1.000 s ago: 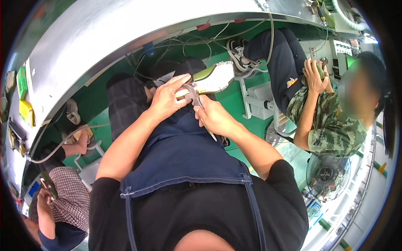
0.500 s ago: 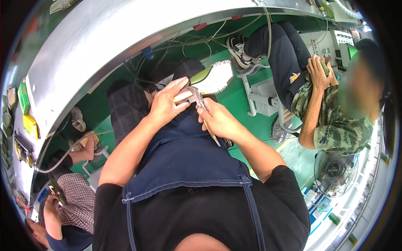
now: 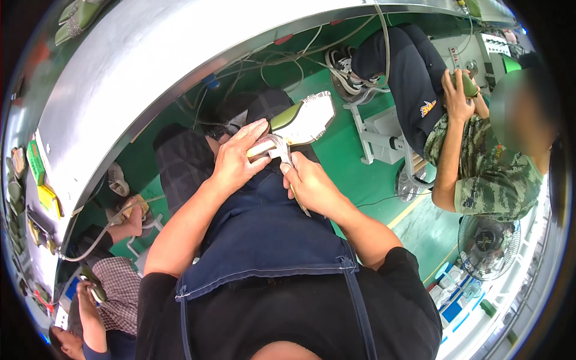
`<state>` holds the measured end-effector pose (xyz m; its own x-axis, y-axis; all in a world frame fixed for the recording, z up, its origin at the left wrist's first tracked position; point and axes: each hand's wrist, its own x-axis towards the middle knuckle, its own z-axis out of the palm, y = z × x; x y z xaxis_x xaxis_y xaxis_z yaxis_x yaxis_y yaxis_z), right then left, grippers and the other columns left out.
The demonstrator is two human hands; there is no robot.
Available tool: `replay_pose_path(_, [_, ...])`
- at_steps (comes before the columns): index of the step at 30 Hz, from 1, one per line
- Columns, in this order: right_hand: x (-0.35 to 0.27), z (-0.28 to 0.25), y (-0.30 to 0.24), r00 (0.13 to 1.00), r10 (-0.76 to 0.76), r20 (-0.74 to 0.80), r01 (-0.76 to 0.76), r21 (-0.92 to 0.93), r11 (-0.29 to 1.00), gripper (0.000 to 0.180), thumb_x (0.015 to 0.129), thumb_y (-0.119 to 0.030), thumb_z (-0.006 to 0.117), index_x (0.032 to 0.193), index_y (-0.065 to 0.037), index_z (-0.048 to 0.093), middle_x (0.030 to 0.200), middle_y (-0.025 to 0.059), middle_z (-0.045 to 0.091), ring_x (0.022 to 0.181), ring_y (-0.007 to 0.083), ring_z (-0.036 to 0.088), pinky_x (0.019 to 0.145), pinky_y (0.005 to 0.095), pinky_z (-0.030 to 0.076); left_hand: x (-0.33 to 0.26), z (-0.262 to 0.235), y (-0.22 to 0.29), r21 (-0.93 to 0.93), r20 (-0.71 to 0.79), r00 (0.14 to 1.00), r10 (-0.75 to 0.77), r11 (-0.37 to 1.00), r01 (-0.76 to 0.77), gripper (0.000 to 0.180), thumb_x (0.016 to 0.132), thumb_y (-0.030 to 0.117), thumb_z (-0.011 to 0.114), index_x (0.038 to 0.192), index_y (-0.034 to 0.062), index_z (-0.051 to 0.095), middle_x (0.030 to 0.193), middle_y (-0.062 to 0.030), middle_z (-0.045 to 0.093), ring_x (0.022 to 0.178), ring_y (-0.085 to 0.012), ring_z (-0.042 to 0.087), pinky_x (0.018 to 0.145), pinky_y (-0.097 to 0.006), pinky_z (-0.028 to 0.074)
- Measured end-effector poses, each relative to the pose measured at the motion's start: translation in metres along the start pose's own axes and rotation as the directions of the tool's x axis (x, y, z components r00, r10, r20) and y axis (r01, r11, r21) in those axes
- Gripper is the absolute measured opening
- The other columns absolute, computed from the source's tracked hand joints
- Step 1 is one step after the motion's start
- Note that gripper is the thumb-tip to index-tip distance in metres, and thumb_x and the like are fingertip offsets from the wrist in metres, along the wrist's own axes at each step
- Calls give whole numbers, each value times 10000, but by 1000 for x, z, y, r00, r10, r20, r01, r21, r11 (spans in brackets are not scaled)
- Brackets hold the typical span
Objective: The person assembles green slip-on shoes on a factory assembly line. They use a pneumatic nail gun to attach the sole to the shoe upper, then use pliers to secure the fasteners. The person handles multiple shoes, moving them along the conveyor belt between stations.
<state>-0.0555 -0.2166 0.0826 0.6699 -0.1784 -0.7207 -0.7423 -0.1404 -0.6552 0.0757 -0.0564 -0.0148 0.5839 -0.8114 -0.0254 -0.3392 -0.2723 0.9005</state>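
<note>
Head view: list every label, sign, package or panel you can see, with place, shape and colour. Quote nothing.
Yellow tag: far left, on the grey bench, rectangular.
Green card: just above it, rectangular.
Control panel: top right, pale box with small buttons.
Blue and white boxes: lower right floor, below the fan.

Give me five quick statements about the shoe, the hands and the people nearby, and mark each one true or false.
1. The left hand rests on the shoe. True.
2. The right hand holds a metal tool against the shoe. True.
3. The shoe lies on the green floor. False: it is held up over the person's lap, sole side showing.
4. A fan stands on the floor at the right. True.
5. The person in the camouflage shirt has both hands free. False: one hand grips a green object.
</note>
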Motion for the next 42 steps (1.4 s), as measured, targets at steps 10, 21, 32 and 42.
replay_pose_path(10, [7, 26, 31, 996, 4, -84, 22, 309, 951, 246, 1108, -220, 544, 1044, 16, 574, 795, 60, 657, 655, 146, 650, 590, 310, 506, 1, -1, -3, -12, 9, 1000, 16, 1000, -16, 780, 747, 30, 840, 1484, 86, 591, 1508, -172, 591, 1347, -346, 611, 1112, -397, 519])
replay_pose_path(21, [14, 36, 47, 993, 14, -113, 53, 568, 821, 255, 1085, -213, 596, 1158, 31, 588, 828, 71, 686, 629, 131, 652, 544, 263, 476, -1, 4, -15, 95, -112, 962, 251, 966, -241, 683, 720, 88, 896, 1370, 142, 693, 1444, -139, 637, 1140, -338, 721, 937, -409, 613])
replay_pose_path(32, [-7, 39, 26, 973, -10, -229, 87, 330, 940, 312, 1084, -185, 596, 1246, 80, 567, 844, 96, 692, 659, 134, 651, 615, 290, 541, -10, 2, -6, 65, -100, 969, 226, 973, -221, 703, 712, 48, 893, 1381, 97, 684, 1455, -163, 633, 1183, -355, 700, 960, -391, 601])
replay_pose_path(42, [3, 64, 56, 977, -20, -213, 154, 633, 759, 278, 1079, -216, 614, 1185, 38, 573, 842, 107, 702, 657, 163, 690, 600, 273, 548, -11, -9, -1, 171, -34, 942, 335, 930, -324, 648, 753, 81, 871, 1374, 88, 686, 1446, -165, 638, 1130, -376, 701, 945, -430, 581])
